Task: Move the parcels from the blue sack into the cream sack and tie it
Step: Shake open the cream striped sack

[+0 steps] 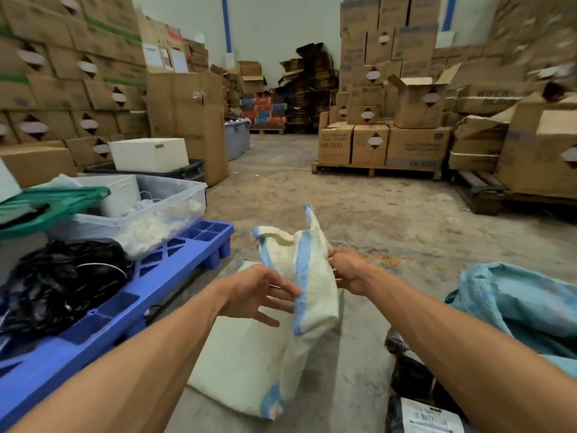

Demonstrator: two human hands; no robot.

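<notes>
Two hands were on the cream sack (281,323) at lower centre of the frame: your right hand (348,270) was clenched on its right edge, while your left hand (256,292) had its fingers (281,290) spread loosely, only pinching the blue-striped seam. With that slack pinch, the mouth could have folded shut or slipped free, I judged, before any parcel went in. One blue sack (518,310) lay at the right edge; at least two dark parcels (415,379) sat just below it at lower right, one with a white label, the rest hidden. One blue pallet (103,320) lay at left.
</notes>
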